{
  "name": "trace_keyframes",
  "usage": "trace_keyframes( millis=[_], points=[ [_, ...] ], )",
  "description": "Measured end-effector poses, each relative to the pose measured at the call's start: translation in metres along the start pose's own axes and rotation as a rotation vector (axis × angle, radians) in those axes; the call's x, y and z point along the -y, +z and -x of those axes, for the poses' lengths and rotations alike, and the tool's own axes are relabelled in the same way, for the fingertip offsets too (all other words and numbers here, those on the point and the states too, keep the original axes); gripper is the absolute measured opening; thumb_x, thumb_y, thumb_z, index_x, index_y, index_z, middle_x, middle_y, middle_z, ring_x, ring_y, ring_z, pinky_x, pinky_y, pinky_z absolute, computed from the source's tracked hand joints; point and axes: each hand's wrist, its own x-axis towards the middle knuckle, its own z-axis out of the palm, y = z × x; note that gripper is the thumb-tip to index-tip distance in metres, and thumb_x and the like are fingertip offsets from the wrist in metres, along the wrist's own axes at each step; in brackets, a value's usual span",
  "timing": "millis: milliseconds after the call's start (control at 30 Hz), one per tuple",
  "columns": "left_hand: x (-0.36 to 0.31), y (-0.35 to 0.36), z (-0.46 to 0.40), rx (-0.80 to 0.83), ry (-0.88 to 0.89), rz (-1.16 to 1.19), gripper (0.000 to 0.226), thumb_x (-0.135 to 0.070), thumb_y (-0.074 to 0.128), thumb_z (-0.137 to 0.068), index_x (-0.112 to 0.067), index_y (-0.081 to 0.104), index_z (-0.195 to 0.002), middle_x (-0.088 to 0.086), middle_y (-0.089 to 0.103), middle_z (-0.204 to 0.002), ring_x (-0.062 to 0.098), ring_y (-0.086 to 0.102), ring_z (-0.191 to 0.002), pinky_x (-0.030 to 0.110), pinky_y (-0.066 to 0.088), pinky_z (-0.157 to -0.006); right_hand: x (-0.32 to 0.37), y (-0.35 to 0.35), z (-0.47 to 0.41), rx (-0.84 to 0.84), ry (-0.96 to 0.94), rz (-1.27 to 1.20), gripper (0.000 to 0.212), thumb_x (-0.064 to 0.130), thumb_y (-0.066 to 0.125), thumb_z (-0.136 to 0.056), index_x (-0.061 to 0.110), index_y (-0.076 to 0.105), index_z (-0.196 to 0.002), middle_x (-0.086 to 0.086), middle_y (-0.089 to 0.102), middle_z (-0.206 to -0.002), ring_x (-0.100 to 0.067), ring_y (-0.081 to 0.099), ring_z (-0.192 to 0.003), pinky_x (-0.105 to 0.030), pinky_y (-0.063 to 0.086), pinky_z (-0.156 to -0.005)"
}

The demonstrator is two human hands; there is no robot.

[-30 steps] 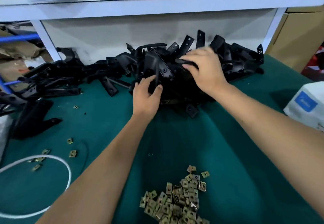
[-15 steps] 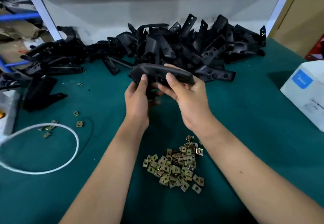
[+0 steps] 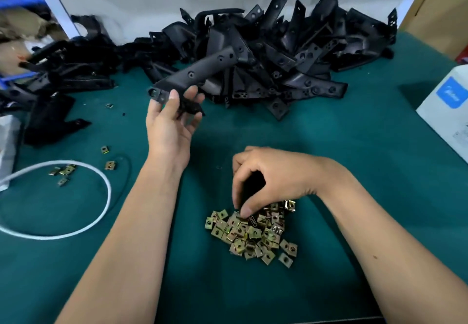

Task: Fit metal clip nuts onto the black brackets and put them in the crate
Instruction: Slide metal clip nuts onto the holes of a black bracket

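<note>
My left hand (image 3: 172, 123) holds a long black bracket (image 3: 195, 74) by its near end, lifted above the green table and pointing up toward the right. My right hand (image 3: 273, 179) reaches down into a heap of brass-coloured clip nuts (image 3: 253, 232) at the table's middle front, thumb and fingertips pinching at a clip nut (image 3: 244, 218) on the heap's top edge. A big pile of black brackets (image 3: 291, 57) lies along the back of the table. No crate is in view.
More black parts (image 3: 58, 78) are stacked at the left. A white cord loop (image 3: 101, 179) lies at the front left with a few loose clip nuts (image 3: 63, 171) near it. A white box (image 3: 448, 113) stands at the right edge. A white shelf leg (image 3: 55, 2) rises behind.
Both hands pulled a bracket out of the pile. Now only my left hand holds it, while my right hand has dropped down to the heap of clip nuts.
</note>
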Motion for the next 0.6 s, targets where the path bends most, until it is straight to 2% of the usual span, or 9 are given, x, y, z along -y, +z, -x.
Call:
trace_keyframes(
  millis=[33,100,200,233,300,367,433,533,600],
  points=[
    [0.0,0.0,0.0,0.014,-0.02,0.016,0.009,-0.017,0.053,-0.106,-0.024,0.056,-0.104,0.006,0.074,-0.113,0.022,0.069,-0.098,0.025,0.054,-0.069,0.002,0.001,-0.001,0.012,0.004,-0.003,0.016,0.047,0.088,-0.074,0.04,0.074,-0.081,0.018,0.06,-0.092,-0.002,0.054,-0.102,-0.029,0.046,-0.09],
    [0.003,0.002,-0.001,0.0,-0.08,0.008,0.01,-0.009,0.057,-0.103,-0.019,0.059,-0.101,0.006,0.07,-0.104,0.017,0.062,-0.085,0.024,0.053,-0.068,0.002,0.001,-0.002,0.013,0.011,-0.024,0.018,0.041,0.087,-0.077,0.037,0.07,-0.076,0.019,0.064,-0.09,-0.004,0.06,-0.095,-0.03,0.05,-0.085],
    [0.012,0.007,0.0,-0.067,-0.134,-0.111,0.016,0.007,0.061,-0.096,-0.008,0.057,-0.093,0.004,0.062,-0.085,0.013,0.062,-0.07,0.021,0.055,-0.067,-0.004,0.0,-0.003,-0.132,0.017,-0.143,0.015,0.028,0.083,-0.086,0.027,0.068,-0.083,0.01,0.07,-0.086,-0.005,0.065,-0.081,-0.029,0.053,-0.078],
    [0.014,0.009,0.002,-0.086,-0.129,-0.15,0.02,0.011,0.063,-0.093,-0.007,0.054,-0.096,0.005,0.063,-0.086,0.012,0.065,-0.069,0.02,0.057,-0.069,-0.007,-0.001,-0.004,-0.222,0.025,-0.206,0.014,0.024,0.081,-0.089,0.022,0.067,-0.087,0.006,0.071,-0.085,-0.007,0.066,-0.079,-0.031,0.054,-0.078],
    [0.015,0.01,0.005,-0.092,-0.118,-0.163,0.043,0.016,0.066,-0.088,-0.012,0.045,-0.114,0.01,0.063,-0.095,0.013,0.071,-0.069,0.025,0.06,-0.076,-0.014,0.0,-0.006,-0.388,0.042,-0.347,0.009,0.015,0.076,-0.093,0.017,0.069,-0.098,-0.001,0.073,-0.087,-0.012,0.068,-0.079,-0.031,0.055,-0.08],
    [0.014,0.007,0.004,-0.043,-0.121,-0.157,0.066,0.019,0.065,-0.087,-0.024,0.041,-0.131,0.013,0.062,-0.098,0.015,0.071,-0.074,0.033,0.062,-0.085,-0.019,0.003,-0.008,-0.498,0.052,-0.431,0.013,0.009,0.07,-0.097,0.015,0.073,-0.108,-0.005,0.073,-0.087,-0.011,0.065,-0.072,-0.023,0.053,-0.073],
    [0.012,0.005,0.004,0.028,-0.147,-0.219,0.056,0.018,0.063,-0.088,-0.017,0.056,-0.131,0.012,0.064,-0.094,0.018,0.07,-0.082,0.034,0.062,-0.084,-0.021,0.006,-0.011,-0.569,0.066,-0.462,0.012,0.006,0.067,-0.098,0.012,0.074,-0.106,-0.004,0.073,-0.083,-0.009,0.062,-0.065,-0.018,0.049,-0.063],
    [0.009,0.005,0.006,0.116,-0.204,-0.319,0.016,0.006,0.059,-0.097,0.0,0.07,-0.106,0.016,0.07,-0.098,0.027,0.074,-0.09,0.029,0.061,-0.076,-0.024,0.01,-0.014,-0.639,0.082,-0.532,0.001,0.006,0.068,-0.097,0.005,0.069,-0.099,-0.008,0.074,-0.078,-0.017,0.066,-0.058,-0.024,0.05,-0.053],
    [0.009,0.004,0.006,0.127,-0.233,-0.289,0.015,0.001,0.056,-0.099,0.0,0.071,-0.1,0.019,0.072,-0.099,0.032,0.076,-0.089,0.028,0.061,-0.073,-0.026,0.01,-0.015,-0.666,0.084,-0.589,0.007,0.007,0.068,-0.098,0.003,0.062,-0.095,-0.011,0.075,-0.078,-0.023,0.069,-0.056,-0.026,0.051,-0.048]
  ],
)
